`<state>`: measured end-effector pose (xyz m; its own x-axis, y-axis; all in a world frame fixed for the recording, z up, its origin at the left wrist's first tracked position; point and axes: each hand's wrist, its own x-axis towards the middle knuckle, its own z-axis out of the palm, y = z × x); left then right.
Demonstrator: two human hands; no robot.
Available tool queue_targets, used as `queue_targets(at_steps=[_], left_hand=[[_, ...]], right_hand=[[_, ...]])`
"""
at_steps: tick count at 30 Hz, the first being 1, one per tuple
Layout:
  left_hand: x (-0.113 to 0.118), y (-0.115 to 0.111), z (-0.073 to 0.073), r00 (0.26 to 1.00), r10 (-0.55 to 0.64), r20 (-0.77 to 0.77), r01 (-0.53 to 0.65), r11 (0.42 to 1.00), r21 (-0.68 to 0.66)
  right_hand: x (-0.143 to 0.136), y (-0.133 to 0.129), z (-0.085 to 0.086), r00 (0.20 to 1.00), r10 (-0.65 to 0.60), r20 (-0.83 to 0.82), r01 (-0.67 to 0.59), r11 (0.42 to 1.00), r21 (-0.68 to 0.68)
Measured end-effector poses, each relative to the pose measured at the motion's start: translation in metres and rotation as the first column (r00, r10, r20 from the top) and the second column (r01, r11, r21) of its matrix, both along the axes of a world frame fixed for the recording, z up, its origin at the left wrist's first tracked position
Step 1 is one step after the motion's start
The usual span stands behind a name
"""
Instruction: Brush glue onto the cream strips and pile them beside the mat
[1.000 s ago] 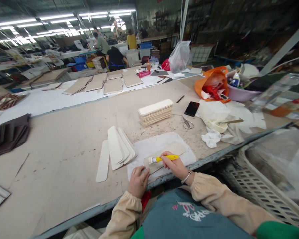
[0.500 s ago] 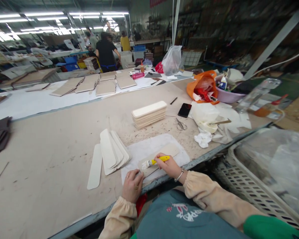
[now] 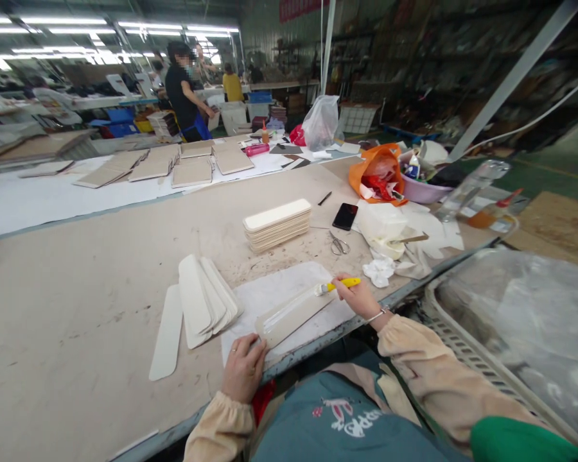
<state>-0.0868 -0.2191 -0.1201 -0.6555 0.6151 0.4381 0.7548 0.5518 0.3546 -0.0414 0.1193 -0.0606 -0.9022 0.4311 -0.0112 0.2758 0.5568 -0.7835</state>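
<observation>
Yellow-handled brush (image 3: 350, 282), grasped by the right hand (image 3: 359, 299), is at the two-o'clock end of the beige strip (image 3: 295, 314); the left hand (image 3: 243, 369) touches its eight-o'clock end, whether pinching I cannot tell.

Glare from strip lights (image 3: 150, 25) upper left; dim upper right; blurred, stretched edges

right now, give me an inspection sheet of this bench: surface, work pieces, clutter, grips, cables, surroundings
Surface: table marked; white sheet under the work
Work pieces: brush at pale strip, which shows a glossy streak; fanned strips left, stack beyond
Clutter: phone, scissors, crumpled white wad, orange bag
Grips: left grip at pale strip's left end; right grip closed on brush
Cables: pale line upper right, possibly a cable
Surroundings: basket with clear plastic right; co-worker beyond
</observation>
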Motion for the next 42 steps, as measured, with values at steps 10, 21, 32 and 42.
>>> queue_targets(at_steps=[10, 21, 32, 42], left_hand=[[0.002, 0.000, 0.001, 1.000, 0.016, 0.026, -0.016, 1.000, 0.000], [0.002, 0.001, 0.001, 0.999, 0.013, 0.034, -0.013, 1.000, -0.015], [-0.001, 0.000, -0.001, 0.999, -0.022, 0.027, 0.022, 1.000, 0.002], [-0.001, 0.000, 0.001, 0.999, -0.033, -0.019, 0.033, 0.999, 0.013]], right_hand=[[0.011, -0.053, 0.015, 0.992, 0.069, -0.106, -0.093, 0.964, -0.248], [0.003, -0.121, -0.012, 0.948, 0.314, -0.052, -0.302, 0.837, -0.456], [0.012, -0.055, -0.004, 0.979, 0.202, -0.012, -0.199, 0.947, -0.251], [0.016, 0.004, 0.006, 0.995, 0.097, 0.039, -0.098, 0.995, 0.015]])
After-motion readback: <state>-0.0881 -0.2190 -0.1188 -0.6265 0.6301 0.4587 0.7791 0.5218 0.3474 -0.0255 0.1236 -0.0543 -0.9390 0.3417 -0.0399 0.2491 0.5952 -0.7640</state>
